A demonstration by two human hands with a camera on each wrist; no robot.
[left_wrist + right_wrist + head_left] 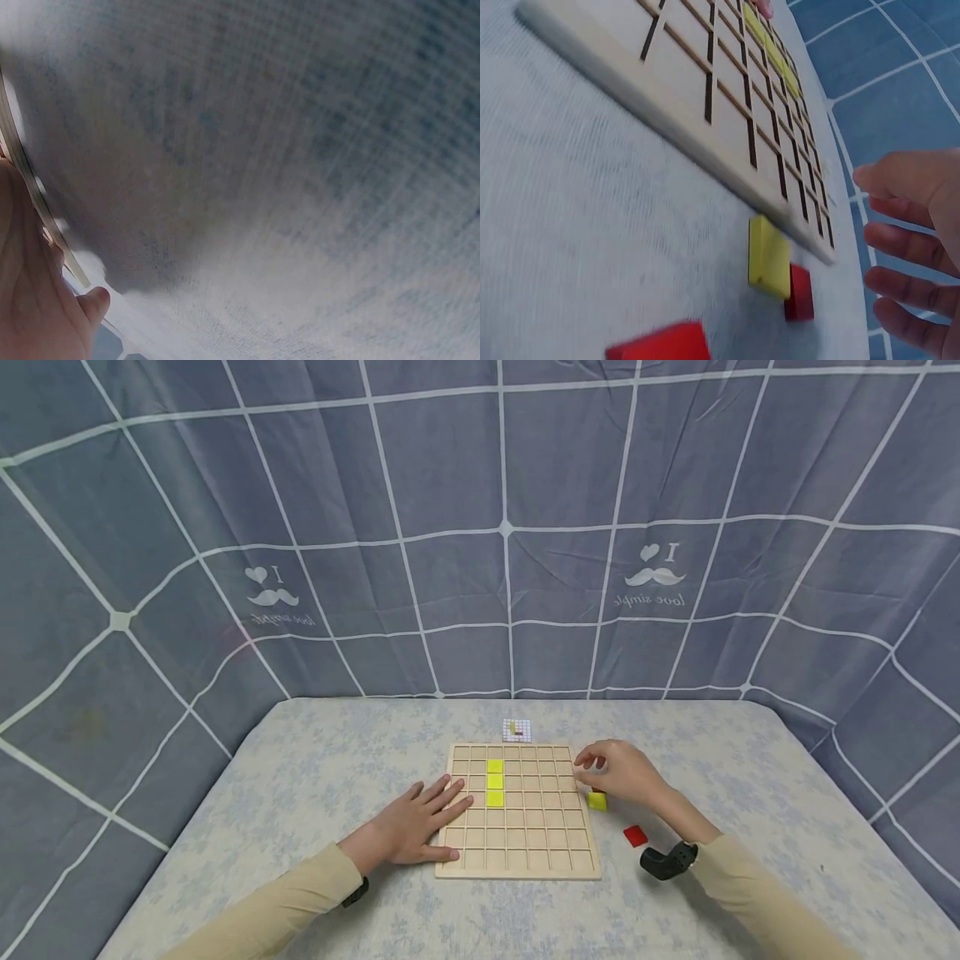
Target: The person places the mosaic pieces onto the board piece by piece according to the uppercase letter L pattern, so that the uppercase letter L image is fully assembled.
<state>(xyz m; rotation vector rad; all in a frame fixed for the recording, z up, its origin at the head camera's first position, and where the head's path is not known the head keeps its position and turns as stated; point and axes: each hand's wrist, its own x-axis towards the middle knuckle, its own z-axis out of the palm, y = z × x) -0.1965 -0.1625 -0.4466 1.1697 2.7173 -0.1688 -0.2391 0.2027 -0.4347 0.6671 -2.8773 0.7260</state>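
A wooden grid board lies on the table, with three yellow square tiles set in one column of its cells. My left hand rests with spread fingers on the board's left edge; the left wrist view catches part of this hand beside the rim. Over the board's right edge is my right hand, its fingers loosely bent. In the right wrist view, no tile shows between thumb and fingers of that hand. Below it a loose yellow tile sits against a red tile.
Another red tile lies nearer the right wrist. A small card with a coloured grid pattern lies beyond the board's far edge. Behind the pale patterned table hangs a grey-blue checked curtain.
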